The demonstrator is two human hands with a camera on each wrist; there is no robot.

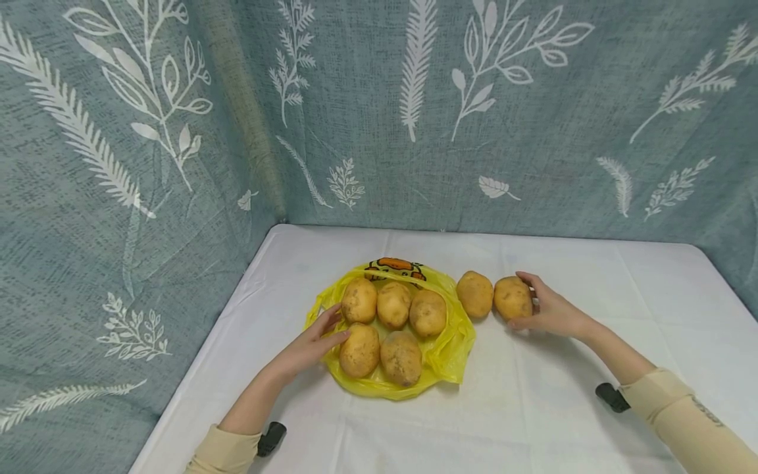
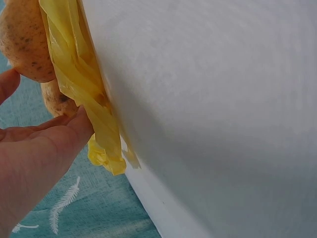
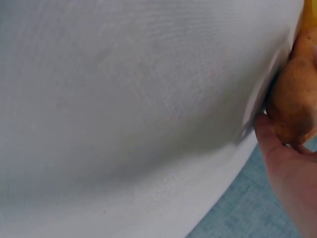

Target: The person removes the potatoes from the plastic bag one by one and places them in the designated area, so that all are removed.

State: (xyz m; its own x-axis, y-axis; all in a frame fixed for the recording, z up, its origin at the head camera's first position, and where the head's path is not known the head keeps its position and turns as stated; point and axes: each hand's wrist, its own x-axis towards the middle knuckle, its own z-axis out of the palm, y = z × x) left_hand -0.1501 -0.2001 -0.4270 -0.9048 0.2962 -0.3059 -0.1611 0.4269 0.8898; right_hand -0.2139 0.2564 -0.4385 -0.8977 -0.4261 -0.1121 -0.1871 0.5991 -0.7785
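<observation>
Fingers (image 1: 529, 280) of our right hand (image 1: 551, 313) curl with the thumb round a potato (image 1: 512, 298) on the table (image 1: 521, 421), grasping it from its right side. We cannot read the small lettering on our right sleeve (image 1: 681, 421); beyond our left fingertips, an orange cartoon marks the yellow bag (image 1: 456, 349). Both our forearms slant inward. Our left hand (image 1: 308, 345) has fairly straight, released fingers touching the near side of five plump, tan, dark-speckled potatoes (image 1: 393, 305) in the bag. Another potato (image 1: 475, 294) sits just left of our right fingers' one.
</observation>
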